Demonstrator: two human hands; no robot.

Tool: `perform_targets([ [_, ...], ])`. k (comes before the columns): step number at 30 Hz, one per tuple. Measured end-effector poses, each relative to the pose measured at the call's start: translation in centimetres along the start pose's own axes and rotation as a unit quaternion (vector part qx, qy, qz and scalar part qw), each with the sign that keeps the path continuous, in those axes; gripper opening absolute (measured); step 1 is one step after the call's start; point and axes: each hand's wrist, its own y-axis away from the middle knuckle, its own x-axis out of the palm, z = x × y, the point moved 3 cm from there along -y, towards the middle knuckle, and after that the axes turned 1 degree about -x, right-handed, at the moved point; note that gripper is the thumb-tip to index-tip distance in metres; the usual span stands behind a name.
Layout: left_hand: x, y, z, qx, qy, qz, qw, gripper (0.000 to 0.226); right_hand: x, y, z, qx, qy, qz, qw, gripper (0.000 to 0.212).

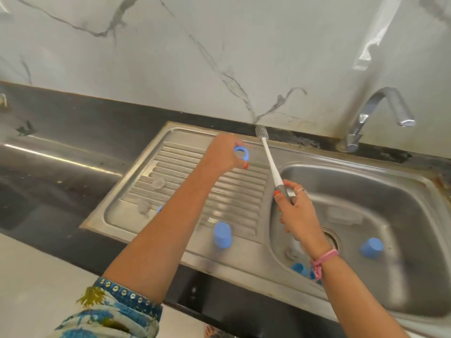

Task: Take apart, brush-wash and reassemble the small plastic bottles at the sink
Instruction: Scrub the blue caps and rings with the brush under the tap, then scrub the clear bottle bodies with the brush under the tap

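Washing stage: the left hand [225, 156] pinches a blue ring [241, 152] above the drainboard [185, 167], the right hand [296, 211] grips the brush [269, 162]. Next, probably, brush meets ring.

Left hand [225, 156] outstretched, pinching; right hand [296, 211] gripping, fingers curled

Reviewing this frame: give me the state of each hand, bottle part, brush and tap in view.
Left hand: grips blue plastic ring above the draining board.
Right hand: grips white long-handled bottle brush, bristles up.
Blue plastic cap on drainer: standing, detached.
Blue plastic cap in steel basin: lying tilted.
Chrome tap: no water running.
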Motion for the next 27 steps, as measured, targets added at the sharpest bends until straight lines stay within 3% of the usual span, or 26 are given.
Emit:
perform_targets([
  [8, -2.9, -1.3, 12.1, -0.019, -0.164, 0.126, 0.978, 0.054, 5.1, -1.0, 2.8, 0.022, -0.069, 0.013, 0.997, 0.017],
  [16, 0.1, -1.2, 16.9, -0.056, -0.248, 0.267, 0.929, 0.058, 6.9, -1.4, 2.5, 0.055, -0.063, 0.015, 0.996, 0.019],
  [22, -0.2, -2.1, 16.9, -0.069, -0.246, 0.3, 0.919, 0.073, 6.5, -1.3, 2.3, 0.071, -0.067, 0.004, 0.995, 0.023],
  [27, -1.6, -4.0, 14.2, -0.066, -0.18, 0.27, 0.944, 0.071, 5.1, -0.5, 1.9, 0.075, -0.06, -0.012, 0.995, 0.023],
])
